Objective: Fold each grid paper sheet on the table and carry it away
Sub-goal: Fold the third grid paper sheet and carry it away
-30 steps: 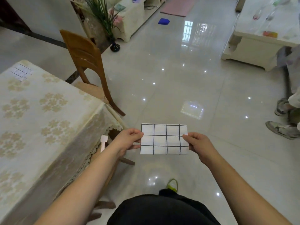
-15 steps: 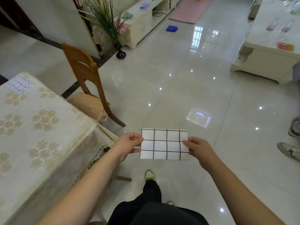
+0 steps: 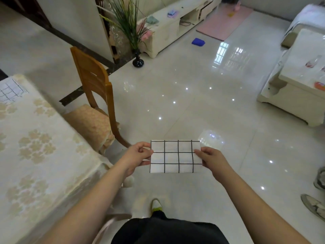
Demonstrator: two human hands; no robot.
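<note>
Pinching folded grid paper sheet (image 3: pixel 175 156) at its side edges: left hand (image 3: pixel 136 158), right hand (image 3: pixel 212 158), off the table (image 3: pixel 35 147).

bright, even indoor light. glossy floor (image 3: pixel 193 106) throws small ceiling-light specks and a window reflection (image 3: pixel 222 54) far off. wide-angle bending at edges. tabletop (image 3: pixel 35 147) and chair (image 3: pixel 95 95) smeared with motion blur; soft shadows.

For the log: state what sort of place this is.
Most likely a home's open living and dining area. A dining table under a floral cloth stands beside a wooden chair; a low white TV cabinet lines the far wall, and a white coffee table stands on the glossy tiled floor.
</note>
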